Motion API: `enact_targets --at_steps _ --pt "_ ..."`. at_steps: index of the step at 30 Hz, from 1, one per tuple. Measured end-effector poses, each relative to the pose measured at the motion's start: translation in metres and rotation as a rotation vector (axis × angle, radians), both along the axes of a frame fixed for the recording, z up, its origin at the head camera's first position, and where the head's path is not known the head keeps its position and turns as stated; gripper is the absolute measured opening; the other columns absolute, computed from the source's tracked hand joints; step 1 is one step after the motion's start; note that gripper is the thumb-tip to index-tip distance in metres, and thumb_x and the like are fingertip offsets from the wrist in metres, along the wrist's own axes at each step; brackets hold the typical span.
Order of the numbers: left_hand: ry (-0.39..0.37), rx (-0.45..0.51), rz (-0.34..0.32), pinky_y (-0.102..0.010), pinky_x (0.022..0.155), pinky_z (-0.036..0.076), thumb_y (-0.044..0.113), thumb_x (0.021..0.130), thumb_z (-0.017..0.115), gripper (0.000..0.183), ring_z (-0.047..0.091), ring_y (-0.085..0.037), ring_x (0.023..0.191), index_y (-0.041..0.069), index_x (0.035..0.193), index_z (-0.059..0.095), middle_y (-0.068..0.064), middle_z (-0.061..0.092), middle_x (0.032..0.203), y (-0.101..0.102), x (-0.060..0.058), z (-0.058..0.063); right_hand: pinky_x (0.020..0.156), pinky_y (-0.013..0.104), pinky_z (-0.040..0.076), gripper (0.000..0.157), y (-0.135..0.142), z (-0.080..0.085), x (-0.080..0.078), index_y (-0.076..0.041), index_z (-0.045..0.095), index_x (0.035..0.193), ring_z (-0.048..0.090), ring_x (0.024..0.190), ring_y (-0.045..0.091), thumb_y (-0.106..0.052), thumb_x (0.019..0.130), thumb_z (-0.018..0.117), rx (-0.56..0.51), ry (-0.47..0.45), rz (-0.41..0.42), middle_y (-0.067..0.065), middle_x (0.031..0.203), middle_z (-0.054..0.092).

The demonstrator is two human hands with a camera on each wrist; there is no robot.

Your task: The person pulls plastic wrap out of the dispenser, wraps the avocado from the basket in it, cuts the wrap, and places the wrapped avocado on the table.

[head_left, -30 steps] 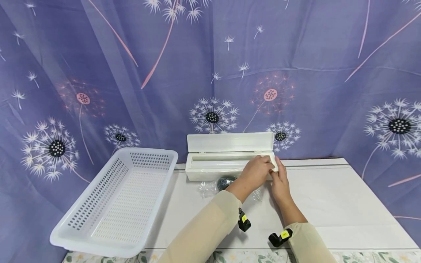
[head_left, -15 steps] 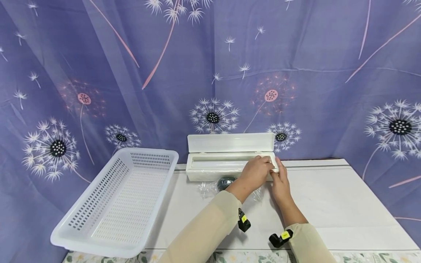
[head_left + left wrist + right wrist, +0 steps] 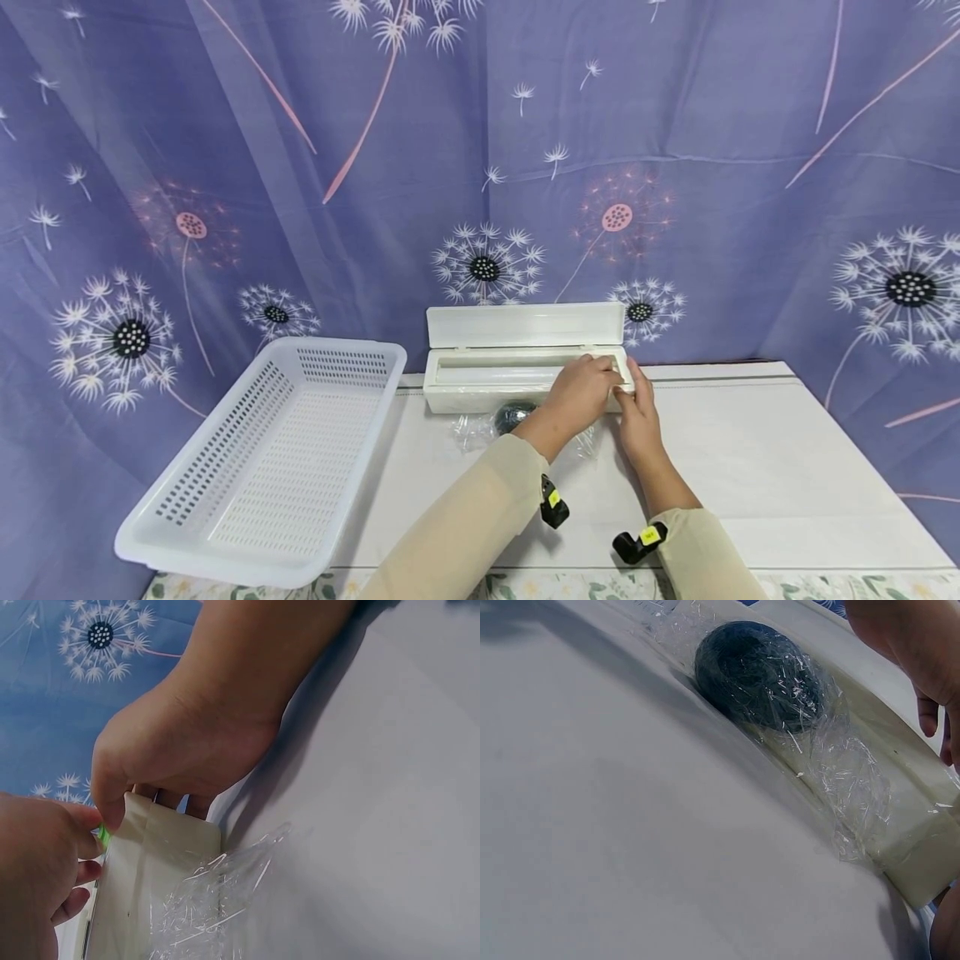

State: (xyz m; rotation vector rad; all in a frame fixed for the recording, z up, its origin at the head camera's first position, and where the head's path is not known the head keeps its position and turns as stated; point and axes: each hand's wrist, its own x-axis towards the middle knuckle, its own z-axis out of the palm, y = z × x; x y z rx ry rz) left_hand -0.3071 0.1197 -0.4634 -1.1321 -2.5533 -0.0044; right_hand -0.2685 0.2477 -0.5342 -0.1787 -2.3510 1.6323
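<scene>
A white cling film dispenser (image 3: 465, 402) lies at the back of the table with its lid (image 3: 525, 325) raised and a pale roll (image 3: 495, 375) inside. My left hand (image 3: 581, 393) reaches over its right end, the fingertips pinching a small green slider (image 3: 104, 835) at the edge. Gripping that same end is my right hand (image 3: 641, 423), thumb on top near the slider and fingers around the end. In front of the dispenser sits a dark green round object (image 3: 761, 679), partly behind my left wrist, with crumpled clear film (image 3: 847, 780) over and around it.
On the left of the table stands a white perforated plastic basket (image 3: 337, 500). A purple dandelion-print curtain (image 3: 360, 258) hangs right behind the dispenser. White cloth (image 3: 765, 467) covers the table, and a floral cloth (image 3: 840, 586) shows along the front edge.
Both hands stay at the dispenser's right end; only a very slight shift of my left wrist shows.
</scene>
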Motion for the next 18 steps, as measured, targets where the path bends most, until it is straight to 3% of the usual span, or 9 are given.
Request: enact_targets --at_steps 8,18 --pt "0.003 0.022 -0.017 -0.021 0.083 0.052 0.017 0.095 0.067 0.028 0.060 -0.008 0.091 0.031 0.117 0.075 0.014 0.067 0.117 -0.0019 -0.0014 -0.0010 0.126 0.058 0.012 0.062 0.0000 -0.0001 -0.0009 -0.018 0.012 0.164 0.014 0.156 0.038 -0.018 0.106 0.033 -0.004 0.004 0.004 0.018 0.166 0.017" --pt "-0.026 -0.007 0.017 -0.020 0.085 0.052 0.016 0.093 0.069 0.033 0.062 -0.009 0.097 0.033 0.121 0.073 0.016 0.065 0.125 -0.0030 -0.0010 0.0006 0.126 0.057 0.014 0.062 -0.0002 0.0001 0.0001 -0.021 0.011 0.164 0.016 0.156 0.039 -0.018 0.107 0.033 -0.016 -0.003 0.009 0.017 0.167 0.016"
